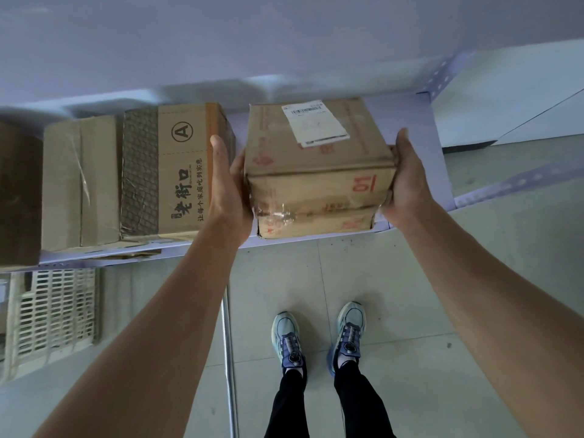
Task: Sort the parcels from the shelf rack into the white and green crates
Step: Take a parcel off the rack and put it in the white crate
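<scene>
Left grip (232, 184): palm flat against the left face of the parcel (316, 159), thumb straight and pointing toward the back of the rack. Right grip (403, 181): mirror of that on the right face, thumb straight too. Both are spread and pressing inward, clamping rather than pinching (most fingers are hidden behind the box, so I can't tell how far they wrap under).

The parcel is a brown cardboard box, taped and scuffed, with a white shipping label (313, 123) on its top face toward the far right corner. There's a red "01" on the near face, reading upside down from the front. The footprint is close to square, and the slightly longer side runs left-right along the shelf front, skewed a little. It sits at the right end of the shelf (425, 121) with its near bottom edge poking just past the front lip. Can't tell if it's resting on the shelf or lifted off it.

Just left of it, with the left grip in the gap, is a box marked "A" (180, 172), long axis front to back. Beside that is a plain carton (79, 184), then a darker carton (19, 197) at the frame edge.

Below the shelf on the left is a white slatted crate (57, 314). A metal pole (228, 343) runs over the tiled floor (442, 311), near the person's blue shoes (289, 343).
</scene>
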